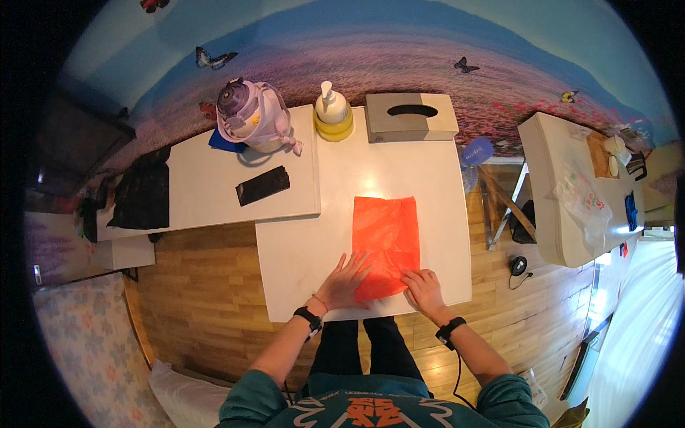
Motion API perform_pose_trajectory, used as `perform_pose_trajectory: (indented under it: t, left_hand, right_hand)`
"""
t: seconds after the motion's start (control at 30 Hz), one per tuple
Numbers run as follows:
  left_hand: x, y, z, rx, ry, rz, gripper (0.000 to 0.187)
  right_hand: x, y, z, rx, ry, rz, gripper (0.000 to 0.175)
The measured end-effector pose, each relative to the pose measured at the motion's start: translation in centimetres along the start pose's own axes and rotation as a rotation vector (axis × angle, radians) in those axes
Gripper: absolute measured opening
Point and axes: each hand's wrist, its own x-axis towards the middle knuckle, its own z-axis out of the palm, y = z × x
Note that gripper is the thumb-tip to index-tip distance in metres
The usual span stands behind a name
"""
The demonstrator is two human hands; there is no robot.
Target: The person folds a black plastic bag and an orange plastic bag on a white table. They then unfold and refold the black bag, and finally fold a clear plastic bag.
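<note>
A thin orange-red plastic sheet or flattened bag (386,230) lies creased on the white table (305,262) before me, its long sides running away from me. My left hand (342,283) rests with spread fingers over its lower left edge. At the lower right edge, the fingertips of my right hand (425,291) touch the sheet, fingers close together. Whether the right thumb and fingers pinch the edge cannot be made out. Each wrist wears a black band.
Along the wall stand a lilac strapped water bottle (262,120), a white pump bottle (333,109) and a tissue box (412,117). A folded black strip (262,185) and black plastic (142,190) lie leftward. Another white table (546,214) at right bears a clear plastic bag (586,203).
</note>
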Motion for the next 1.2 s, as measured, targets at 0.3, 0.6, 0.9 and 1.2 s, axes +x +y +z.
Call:
perform_pose_trajectory:
  t: [0.3,0.6,0.9,1.2]
  left_hand:
    - [-2.0,-1.5,2.7,-0.248,0.171,0.109,0.057]
    - [0.5,-1.4,1.6,-0.761,0.247,-0.615,0.029]
    - [3.0,-0.7,1.5,-0.507,0.494,-0.879,0.029]
    - [7.6,1.7,2.3,0.058,0.366,-0.272,0.061]
  right_hand:
    - [0.5,-1.2,-4.6,0.267,-0.065,0.01,0.036]
    - [3.5,1.3,-0.6,0.442,0.17,0.49,0.019]
    - [7.3,1.7,3.0,0.016,0.259,0.818,0.039]
    - [8.2,0.5,2.1,0.036,0.228,0.913,0.023]
